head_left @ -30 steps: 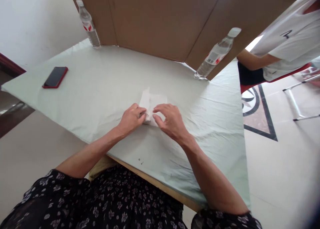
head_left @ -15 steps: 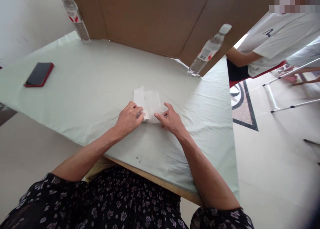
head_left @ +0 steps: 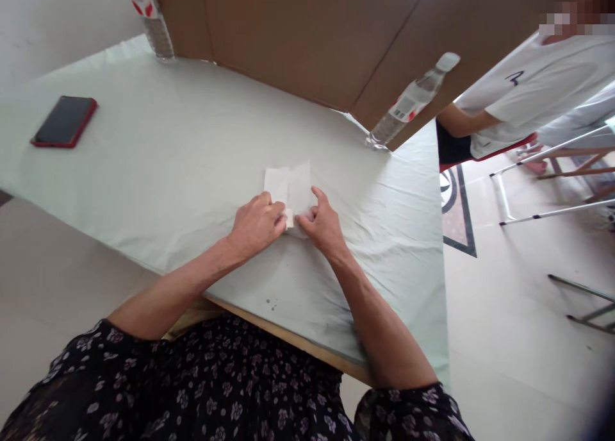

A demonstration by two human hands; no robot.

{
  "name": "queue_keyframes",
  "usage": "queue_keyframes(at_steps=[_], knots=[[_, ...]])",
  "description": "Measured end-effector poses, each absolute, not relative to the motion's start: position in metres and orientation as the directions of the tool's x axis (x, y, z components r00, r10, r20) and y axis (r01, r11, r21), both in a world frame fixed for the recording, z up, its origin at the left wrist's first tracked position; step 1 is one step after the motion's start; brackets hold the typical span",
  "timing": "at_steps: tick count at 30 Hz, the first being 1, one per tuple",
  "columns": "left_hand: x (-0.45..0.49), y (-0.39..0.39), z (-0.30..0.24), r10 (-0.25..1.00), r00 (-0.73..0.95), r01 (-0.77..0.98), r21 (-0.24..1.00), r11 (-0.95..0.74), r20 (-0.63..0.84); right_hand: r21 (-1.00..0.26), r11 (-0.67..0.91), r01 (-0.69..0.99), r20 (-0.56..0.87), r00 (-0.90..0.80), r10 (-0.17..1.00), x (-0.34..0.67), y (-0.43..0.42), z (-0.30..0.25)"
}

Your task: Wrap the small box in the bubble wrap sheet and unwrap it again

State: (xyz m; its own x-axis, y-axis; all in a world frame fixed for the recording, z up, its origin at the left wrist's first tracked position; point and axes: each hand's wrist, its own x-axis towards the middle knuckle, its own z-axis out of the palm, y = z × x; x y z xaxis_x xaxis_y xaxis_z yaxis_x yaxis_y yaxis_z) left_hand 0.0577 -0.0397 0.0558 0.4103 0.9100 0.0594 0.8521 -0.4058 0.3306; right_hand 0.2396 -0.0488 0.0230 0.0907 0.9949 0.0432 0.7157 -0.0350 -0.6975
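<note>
A thin white paper sheet, folded with creases and slightly see-through, lies on the table between my hands. My left hand has its fingers curled over the near left part of the sheet, gripping it at a small folded strip. On the other side my right hand pinches the near right edge between thumb and bent fingers, its index finger reaching along the sheet's right side. The fingertips of both hands are partly hidden, and the two hands stay a small gap apart.
A pale green cloth covers the table. A phone in a red case lies at left. A brown cardboard panel stands behind, with a water bottle at left and another water bottle at right. A person in a white shirt sits beyond.
The view has shifted a little. My left hand has moved right, closer to the right hand. The sheet's left flap lies flatter, and my right fingers have closed on the right edge.
</note>
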Motion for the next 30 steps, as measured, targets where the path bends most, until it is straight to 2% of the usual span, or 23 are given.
queue_keyframes(at_steps=[7,15,19,24,27,30], knots=[[0.057,-0.033,0.063,0.896,0.441,0.846,0.362,-0.392,-0.059,-0.857,-0.032,0.514,0.055,0.153,0.987,0.226,-0.051,0.034],[0.059,-0.029,0.063,0.892,0.444,0.824,0.431,-0.368,-0.085,-0.864,-0.012,0.504,0.053,0.114,0.992,0.205,-0.049,0.039],[0.057,-0.027,0.058,0.896,0.443,0.77,0.528,-0.357,-0.04,-0.846,0.013,0.533,0.047,0.049,0.998,0.209,-0.054,0.04],[0.048,-0.025,0.05,0.888,0.459,0.617,0.712,-0.335,0.02,-0.879,0.081,0.471,0.042,-0.092,0.995,0.219,-0.067,0.043],[0.043,-0.025,0.048,0.894,0.449,0.55,0.784,-0.288,0.013,-0.817,0.178,0.549,0.085,-0.19,0.978,0.221,-0.07,0.045],[0.042,-0.026,0.049,0.91,0.414,0.502,0.841,-0.202,-0.028,-0.691,0.242,0.681,0.094,-0.247,0.964,0.218,-0.069,0.048]])
